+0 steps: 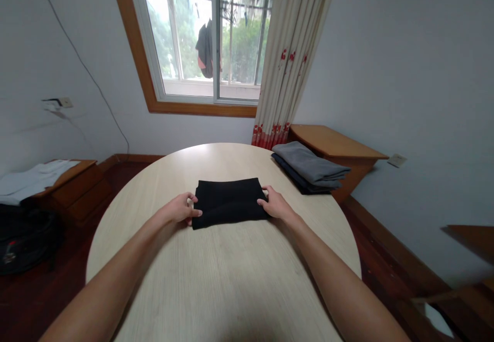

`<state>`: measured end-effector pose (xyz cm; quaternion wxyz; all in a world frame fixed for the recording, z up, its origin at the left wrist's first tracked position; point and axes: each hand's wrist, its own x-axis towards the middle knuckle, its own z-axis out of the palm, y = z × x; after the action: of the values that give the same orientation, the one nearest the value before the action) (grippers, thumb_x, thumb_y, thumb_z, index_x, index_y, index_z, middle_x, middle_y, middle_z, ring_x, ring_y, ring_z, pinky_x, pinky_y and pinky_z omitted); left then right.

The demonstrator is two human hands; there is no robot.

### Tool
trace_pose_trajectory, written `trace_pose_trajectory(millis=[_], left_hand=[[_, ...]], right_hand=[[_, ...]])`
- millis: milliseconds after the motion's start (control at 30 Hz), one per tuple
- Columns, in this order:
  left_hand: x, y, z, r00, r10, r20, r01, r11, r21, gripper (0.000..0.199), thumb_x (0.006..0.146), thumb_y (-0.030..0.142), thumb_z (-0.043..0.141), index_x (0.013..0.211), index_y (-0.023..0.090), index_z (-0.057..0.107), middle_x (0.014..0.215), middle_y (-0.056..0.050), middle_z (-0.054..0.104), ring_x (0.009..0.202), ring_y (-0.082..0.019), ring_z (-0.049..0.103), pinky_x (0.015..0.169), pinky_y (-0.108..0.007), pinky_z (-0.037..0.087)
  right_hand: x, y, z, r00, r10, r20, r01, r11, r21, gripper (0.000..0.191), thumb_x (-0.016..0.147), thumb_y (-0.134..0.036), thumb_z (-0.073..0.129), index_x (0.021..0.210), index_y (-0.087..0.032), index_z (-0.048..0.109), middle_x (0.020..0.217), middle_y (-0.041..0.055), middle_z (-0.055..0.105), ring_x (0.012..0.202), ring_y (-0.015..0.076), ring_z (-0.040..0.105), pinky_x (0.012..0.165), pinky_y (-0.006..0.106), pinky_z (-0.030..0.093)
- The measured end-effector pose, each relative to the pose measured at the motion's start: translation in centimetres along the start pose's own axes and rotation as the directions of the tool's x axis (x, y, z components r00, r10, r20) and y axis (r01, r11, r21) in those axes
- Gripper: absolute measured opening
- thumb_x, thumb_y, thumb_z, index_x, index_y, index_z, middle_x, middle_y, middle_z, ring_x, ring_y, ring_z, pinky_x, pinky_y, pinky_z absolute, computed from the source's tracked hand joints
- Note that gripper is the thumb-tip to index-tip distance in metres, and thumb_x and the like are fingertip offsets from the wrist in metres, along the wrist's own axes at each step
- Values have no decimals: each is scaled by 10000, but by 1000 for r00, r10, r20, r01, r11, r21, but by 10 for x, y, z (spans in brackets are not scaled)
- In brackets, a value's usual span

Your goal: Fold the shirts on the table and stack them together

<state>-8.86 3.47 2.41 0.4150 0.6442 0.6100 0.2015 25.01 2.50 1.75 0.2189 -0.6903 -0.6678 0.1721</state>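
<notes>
A black garment (pixel 230 202), folded into a flat rectangle, lies on the round wooden table (pixel 231 275). Its exact kind cannot be made out. My left hand (pixel 181 208) grips the garment's left edge, the thumb on top and some fingers hidden beside or beneath it. At the opposite edge, my right hand (pixel 275 203) pinches the cloth in the same way, thumb over the top. Both forearms reach in from the bottom of the view.
Folded grey and dark clothes (pixel 312 164) are stacked at the table's far right. Behind them stands a wooden desk (pixel 335 141) beside a curtain (pixel 291 58). To the left are a low wooden cabinet (pixel 73 192) with white papers or cloth on it and a black bag (pixel 27 239).
</notes>
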Motion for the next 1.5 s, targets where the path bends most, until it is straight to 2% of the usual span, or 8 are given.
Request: trace_pose_trajectory(millis=[100, 267, 400, 633, 867, 1067, 1300, 1500], left_hand=[[-15, 20, 0, 978, 117, -172, -61, 952, 300, 355, 730, 439, 739, 963, 200, 617, 702, -35, 694, 704, -267, 680, 663, -366, 509], [-10, 45, 54, 699, 699, -151, -471, 609, 638, 443, 1002, 471, 412, 1286, 211, 631, 1401, -117, 613, 1313, -286, 531, 1129, -485, 363], [8, 35, 83, 835, 548, -35, -376, 617, 692, 571, 1023, 530, 320, 1460, 224, 523, 1589, -75, 411, 1499, -291, 302, 1220, -541, 198], [23, 3, 50, 940, 318, -124, -180, 771, 611, 702, 995, 606, 312, 1578, 217, 338, 1660, -103, 234, 1520, -341, 233, 1192, -560, 221], [12, 3, 45, 920, 340, -196, -154, 772, 616, 673, 999, 577, 323, 1557, 207, 388, 1654, -123, 227, 1531, -372, 177, 1186, -641, 122], [3, 2, 35, 892, 431, 135, -420, 679, 603, 892, 836, 742, 530, 1574, 278, 342, 1672, -97, 147, 1546, -360, 100, 1208, -613, 35], [26, -26, -9, 897, 333, -289, -86, 775, 626, 658, 914, 550, 490, 1452, 172, 531, 1579, -197, 394, 1464, -408, 330, 1154, -604, 244], [18, -2, 19, 896, 324, -303, -228, 922, 313, 522, 928, 564, 445, 1162, 188, 721, 1163, -146, 721, 1089, -319, 650, 955, -403, 468]], right_hand=[[-14, -19, -8, 993, -89, -83, 72, 980, -185, 560, 873, -279, 664, 1395, -143, 516, 1255, 186, 658, 1120, 317, 636, 913, 405, 482], [-19, -54, 16, 847, -530, -37, 496, 813, -304, 484, 987, -337, 494, 1439, -165, 517, 1513, 138, 498, 1423, 268, 407, 1201, 469, 235], [-6, -49, 37, 880, -450, 155, 476, 837, -270, 558, 1024, -453, 393, 1522, -202, 425, 1615, 84, 354, 1526, 246, 228, 1236, 526, 115], [11, -16, 26, 951, -246, 188, 282, 939, -197, 675, 1012, -596, 350, 1587, -248, 289, 1665, 71, 214, 1547, 259, 151, 1225, 550, 131], [13, -9, 27, 965, -211, 157, 234, 960, -151, 643, 1029, -585, 317, 1578, -248, 315, 1653, 77, 265, 1537, 253, 194, 1223, 497, 163], [2, -13, 20, 972, -176, 155, 204, 960, -193, 624, 1036, -549, 315, 1561, -214, 354, 1633, 112, 310, 1511, 295, 267, 1182, 518, 251], [-52, -53, -4, 950, -266, 162, 302, 916, -264, 560, 900, -658, 535, 962, -155, 771, 979, 209, 742, 918, 353, 673, 813, 442, 457], [-64, -68, -13, 846, -405, 347, 427, 904, 15, 543, 890, -638, 569, 555, -217, 641, 547, 24, 604, 514, 149, 498, 566, 306, 312]])
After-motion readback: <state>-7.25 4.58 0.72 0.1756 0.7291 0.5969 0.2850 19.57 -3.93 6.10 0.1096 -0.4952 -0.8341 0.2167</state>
